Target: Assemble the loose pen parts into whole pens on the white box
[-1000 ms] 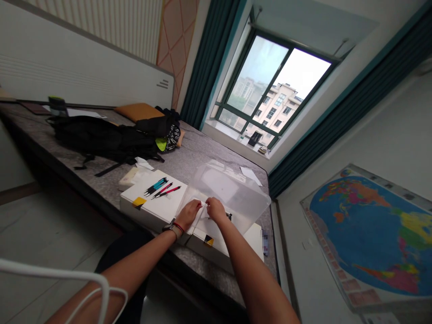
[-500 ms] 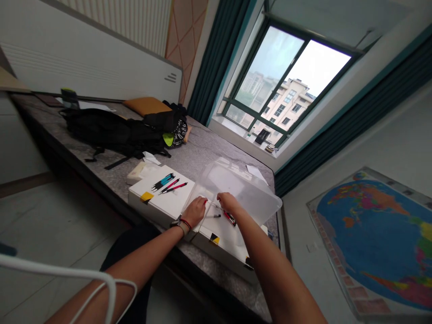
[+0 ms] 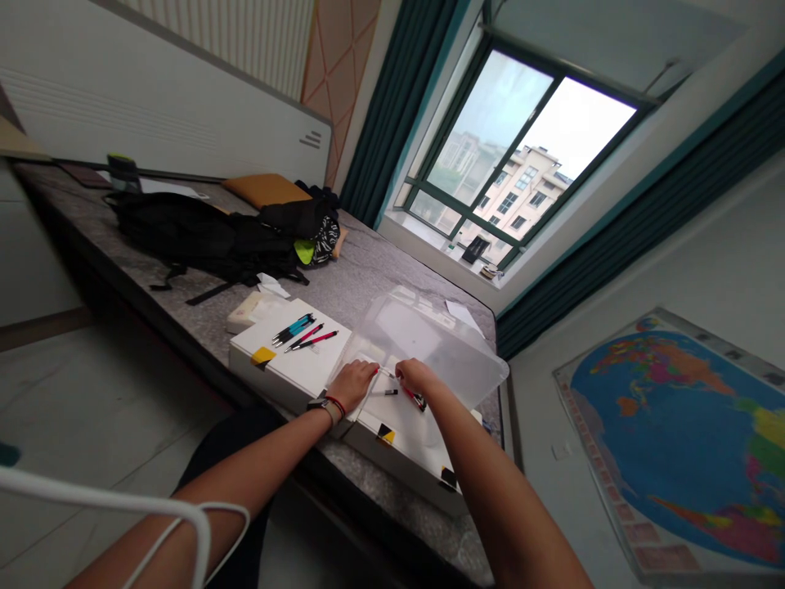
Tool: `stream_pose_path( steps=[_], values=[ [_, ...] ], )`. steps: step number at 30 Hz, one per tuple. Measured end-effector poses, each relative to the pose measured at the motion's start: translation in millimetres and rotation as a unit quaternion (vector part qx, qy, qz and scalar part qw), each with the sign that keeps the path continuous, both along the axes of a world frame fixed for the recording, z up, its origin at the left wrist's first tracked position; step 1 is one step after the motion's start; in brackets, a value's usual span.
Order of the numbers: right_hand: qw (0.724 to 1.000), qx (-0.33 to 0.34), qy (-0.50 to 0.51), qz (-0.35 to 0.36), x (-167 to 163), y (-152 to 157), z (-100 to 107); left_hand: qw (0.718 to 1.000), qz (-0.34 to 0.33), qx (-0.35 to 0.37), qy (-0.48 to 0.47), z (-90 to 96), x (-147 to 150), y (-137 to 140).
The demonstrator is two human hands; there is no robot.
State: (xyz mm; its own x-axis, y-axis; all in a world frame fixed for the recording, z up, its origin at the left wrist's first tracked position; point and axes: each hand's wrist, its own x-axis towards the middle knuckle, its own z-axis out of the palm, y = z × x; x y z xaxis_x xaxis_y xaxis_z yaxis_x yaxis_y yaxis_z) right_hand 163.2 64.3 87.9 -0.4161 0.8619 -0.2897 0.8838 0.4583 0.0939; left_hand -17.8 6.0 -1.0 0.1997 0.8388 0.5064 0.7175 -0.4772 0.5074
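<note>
Pens lie on the left of two white boxes (image 3: 328, 357): two red pens (image 3: 314, 339) beside a tight, uncountable blue bunch (image 3: 293, 329). One thin pale piece (image 3: 387, 373) spans the pinched left hand (image 3: 352, 384) and right hand (image 3: 417, 375), over one clear case (image 3: 450, 353). The hands are farther apart than a second ago.
</note>
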Motion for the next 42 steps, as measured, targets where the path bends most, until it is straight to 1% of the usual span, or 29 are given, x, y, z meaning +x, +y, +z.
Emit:
stream_pose_path(
  steps=[5,9,13,21,27,29,31,34,36,38,42],
  values=[
    [1.000,-0.011,-0.007,0.002,0,1,-9,1.000,-0.001,-0.007,0.005,0.6,0,1],
    [1.000,-0.005,0.006,0.003,1,5,-15,1.000,0.001,-0.012,0.014,-0.4,1,2],
    [1.000,-0.006,0.009,0.000,-1,7,-18,1.000,0.005,-0.008,0.020,-1.2,1,1],
    [0.999,0.013,0.012,0.030,-15,2,-23,1.000,-0.015,0.006,0.003,3.0,1,0],
    [0.998,0.011,0.031,0.045,-13,-3,-25,1.000,-0.016,0.008,0.003,6.0,0,-2],
    [0.997,0.026,0.066,0.035,-9,-4,-24,1.000,-0.015,0.008,0.010,8.3,0,-3],
    [0.990,0.054,0.132,0.011,-3,-4,-20,1.000,-0.009,0.010,0.013,10.4,-1,-4],
    [0.963,0.084,0.254,-0.037,6,-6,-10,1.000,0.005,0.010,0.011,12.3,-1,-5],
    [0.944,0.071,0.318,-0.058,10,-9,0,1.000,0.010,0.008,0.010,12.6,-1,-5],
    [0.932,0.043,0.356,-0.059,10,-13,9,1.000,0.007,0.007,0.012,12.6,0,-6],
    [0.925,0.006,0.379,-0.026,0,-25,23,1.000,-0.009,0.005,0.017,12.5,0,-7]
  ],
)
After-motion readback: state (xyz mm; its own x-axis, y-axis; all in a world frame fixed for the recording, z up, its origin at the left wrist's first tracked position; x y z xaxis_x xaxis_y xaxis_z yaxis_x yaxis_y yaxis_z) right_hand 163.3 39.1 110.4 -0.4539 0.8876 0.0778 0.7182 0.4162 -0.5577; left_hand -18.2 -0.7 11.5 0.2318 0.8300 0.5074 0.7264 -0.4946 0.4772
